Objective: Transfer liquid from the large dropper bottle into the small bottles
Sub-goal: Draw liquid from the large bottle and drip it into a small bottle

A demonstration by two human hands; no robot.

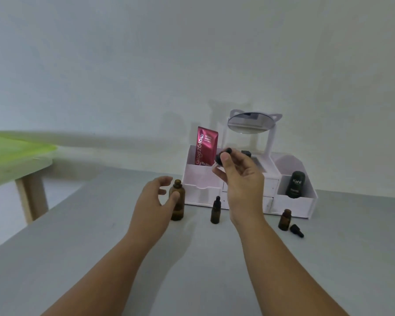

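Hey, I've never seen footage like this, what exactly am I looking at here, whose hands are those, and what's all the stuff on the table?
There is only one picture, taken by a camera worn on a person's head, looking forward and down at their own bare hands. No machine is involved.

The right hand is raised and pinches a black dropper cap with a rubber bulb. The left hand is open around the large amber bottle, which stands uncapped on the grey table; the thumb seems to touch it.

Also on the table: a small amber bottle with its dropper on, another small one uncapped, and its dropper lying beside it. Behind them stands a white organiser with a mirror, a red pouch and a dark container.
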